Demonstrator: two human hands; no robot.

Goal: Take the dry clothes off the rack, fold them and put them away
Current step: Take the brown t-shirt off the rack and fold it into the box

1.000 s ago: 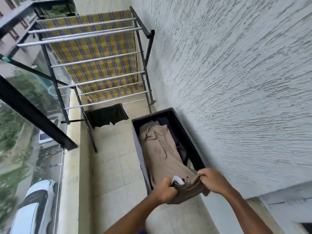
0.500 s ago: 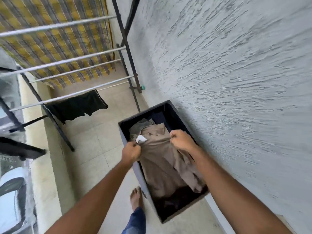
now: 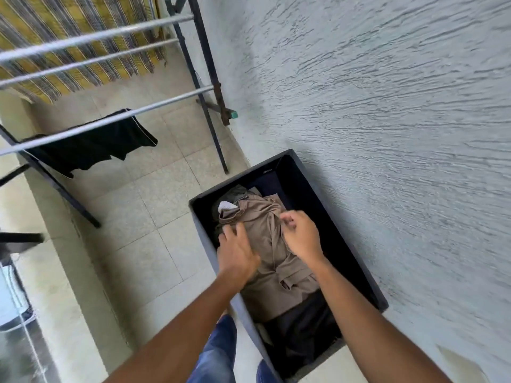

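Balcony w/ tiled floor (image 3: 154, 203), rough wall (image 3: 387, 106) on R side.

Head view: dark box (image 3: 240, 176) sits against the wall. Tan garment (image 3: 290, 283) lies folded inside it, on top of darker clothes (image 3: 301, 333). Long axis runs along box length, away from the person.

L hand (image 3: 237, 252) is flat on garment's left edge, fingers straight, slightly spread, pressing down. White label (image 3: 226, 207) end lies just beyond the fingertips.

R hand (image 3: 301, 236) is over garment's right side, fingers loosely curled, no cloth seen pinched. Contact unclear (blur).

Prob. step: tamping garment down.

Black shorts (image 3: 91, 147) hang on rack (image 3: 110, 118), up-left of L fingers, well apart. L hand nearer for next grab.
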